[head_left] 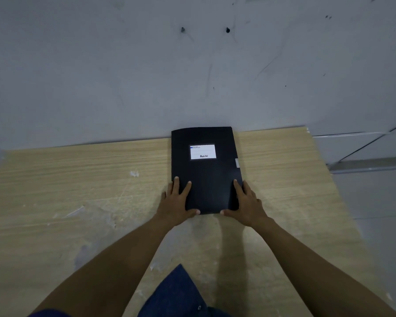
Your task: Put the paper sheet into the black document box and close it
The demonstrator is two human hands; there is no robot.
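The black document box [207,172] lies flat and closed on the wooden table [78,184], its far end against the grey wall. A white label sits on its lid and a small grey tab shows on its right edge. My left hand [177,202] grips the box's near left corner, fingers on the lid and thumb at the near edge. My right hand [245,203] holds the near right corner the same way. No paper sheet is visible.
The light wood table has white scuffs and scratches at its left and middle. A grey wall [192,65] rises right behind the table. The table's right edge [343,202] drops to a grey floor. Blue denim fabric [178,294] shows at the bottom.
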